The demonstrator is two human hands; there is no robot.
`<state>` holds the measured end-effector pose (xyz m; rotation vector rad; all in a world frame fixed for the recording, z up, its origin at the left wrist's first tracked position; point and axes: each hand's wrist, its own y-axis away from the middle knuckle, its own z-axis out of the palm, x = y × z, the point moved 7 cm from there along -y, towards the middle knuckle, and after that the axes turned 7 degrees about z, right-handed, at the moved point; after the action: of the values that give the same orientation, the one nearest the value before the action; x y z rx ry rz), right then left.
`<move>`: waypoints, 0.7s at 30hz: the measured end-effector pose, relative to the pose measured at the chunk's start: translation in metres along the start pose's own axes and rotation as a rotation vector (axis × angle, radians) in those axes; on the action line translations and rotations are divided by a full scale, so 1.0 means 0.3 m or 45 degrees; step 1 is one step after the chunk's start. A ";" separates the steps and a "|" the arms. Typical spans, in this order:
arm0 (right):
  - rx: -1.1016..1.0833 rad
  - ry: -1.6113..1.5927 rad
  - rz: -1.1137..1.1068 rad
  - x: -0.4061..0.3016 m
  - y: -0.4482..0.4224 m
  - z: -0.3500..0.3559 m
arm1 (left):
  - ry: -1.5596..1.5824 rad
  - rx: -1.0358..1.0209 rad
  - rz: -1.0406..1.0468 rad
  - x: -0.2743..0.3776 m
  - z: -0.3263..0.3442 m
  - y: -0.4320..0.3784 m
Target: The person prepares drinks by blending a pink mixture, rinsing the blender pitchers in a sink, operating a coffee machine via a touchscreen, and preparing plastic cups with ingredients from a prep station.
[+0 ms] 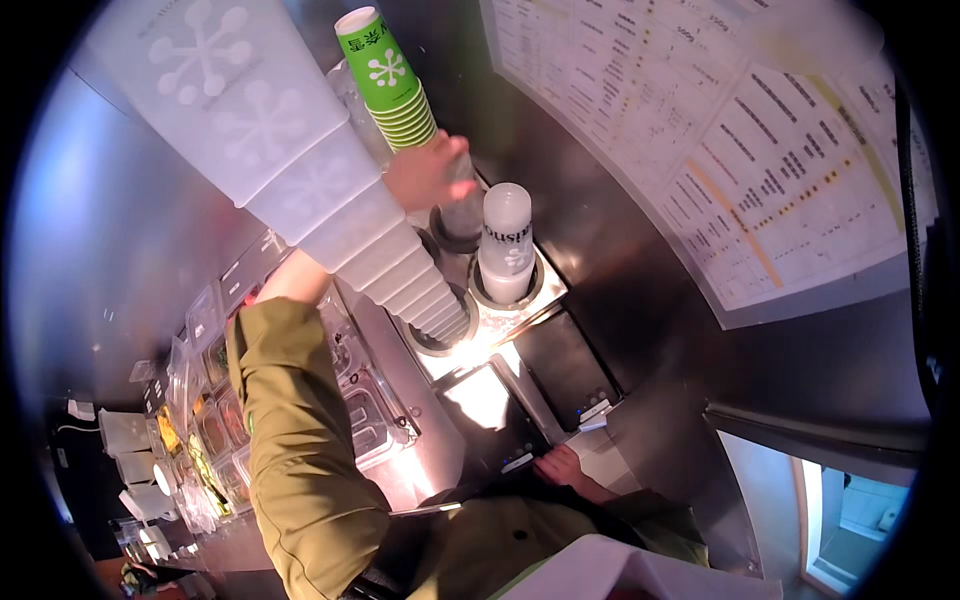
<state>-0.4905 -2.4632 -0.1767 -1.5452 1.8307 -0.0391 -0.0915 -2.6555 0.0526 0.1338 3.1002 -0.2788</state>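
Observation:
My left hand (431,172), blurred, reaches across the lower part of a stack of green paper cups (388,75). Its fingers are spread; whether they touch the cups is hard to tell. The wrist is hidden behind a tall leaning stack of translucent plastic cups (322,187), whose narrow end stands in a round well of a metal cup holder (551,281). Another translucent cup stack (508,232) stands upside down in the well beside it. My right hand (559,466) rests low at the near edge of two flat black-topped devices (566,367), its fingers partly hidden.
Clear lidded containers (367,420) line the counter on the left, with several food tubs (217,420) beyond. Printed sheets (750,150) hang on the metal wall at right. A white sheet or cloth (592,566) lies across my front. A lit opening (862,517) shows at lower right.

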 end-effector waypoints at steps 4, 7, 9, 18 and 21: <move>-0.042 -0.118 -0.049 0.001 0.015 0.020 | 0.314 0.044 -0.409 -0.092 -0.317 0.050; -0.032 -0.063 -0.106 -0.017 0.013 0.013 | 0.204 0.461 -0.382 -0.199 -0.404 0.295; -0.020 -0.051 -0.142 -0.016 0.018 0.034 | 0.405 0.743 -0.510 -0.244 -0.439 0.543; -0.266 0.063 -0.162 0.008 0.020 0.101 | 0.977 1.514 -1.525 0.359 -0.059 1.446; -0.072 0.047 -0.107 -0.020 -0.012 0.037 | 0.765 1.528 -1.408 0.570 -0.157 1.402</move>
<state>-0.4814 -2.4544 -0.1801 -1.6704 1.8085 -0.0565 -0.2256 -2.2206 0.0187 -1.7024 2.4794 -2.3130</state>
